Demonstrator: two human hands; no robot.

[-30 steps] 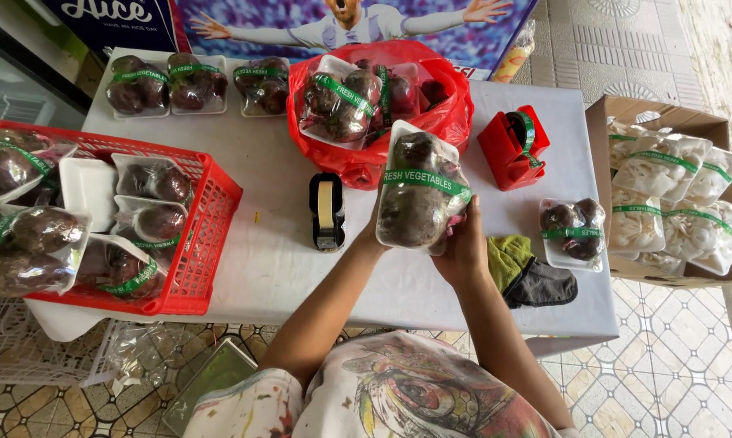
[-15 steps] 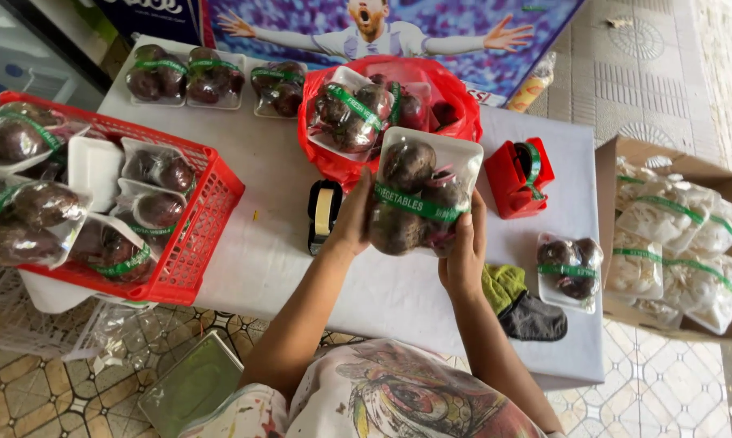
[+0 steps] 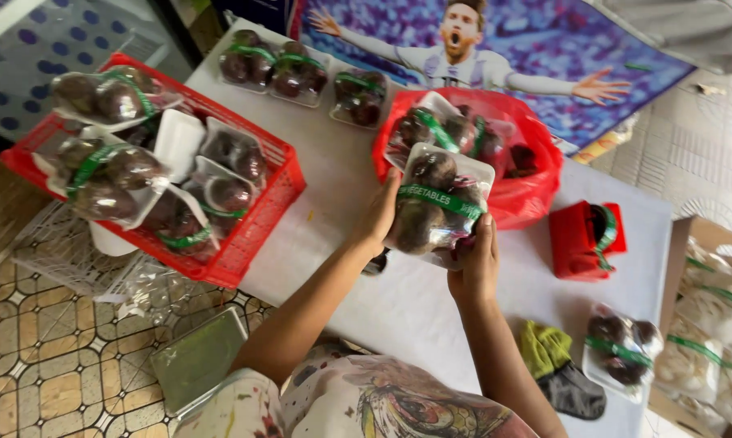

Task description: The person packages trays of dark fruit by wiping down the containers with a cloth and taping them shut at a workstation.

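At the bottom of the frame a patterned shirt and two bare forearms reach up over a white table point(image 3: 366, 195). Low on the right lies a crumpled green cloth point(image 3: 543, 347) against a dark grey one point(image 3: 575, 391), and just beside them a small clear-wrapped tray of dark round fruit point(image 3: 621, 349) banded with green tape. At the lower left, off the table, a flat greenish lid point(image 3: 199, 357) rests on the patterned floor tiles. Near the centre both hands hold up the wrapped tray point(image 3: 437, 207), a white foam tray of dark, glossy round fruit under tight film with a green tape band across it, lifted above the table. The left hand point(image 3: 379, 217) clasps its left edge, thumb on the film and the other fingers curled behind. The right hand point(image 3: 475, 264) cups the lower right corner, fingers pressed together under the tray. To the right of centre stands a boxy red tape dispenser point(image 3: 581, 239) with a green roll. At the right edge a cardboard box point(image 3: 676, 243) holds pale wrapped packs. At left, a red plastic lattice basket point(image 3: 256, 219) is heaped with similar trays. Behind the held tray, a shiny red plastic bag point(image 3: 536, 186) holds more, and three further trays point(image 3: 301, 73) line the far edge, below a colourful poster point(image 3: 528, 57).
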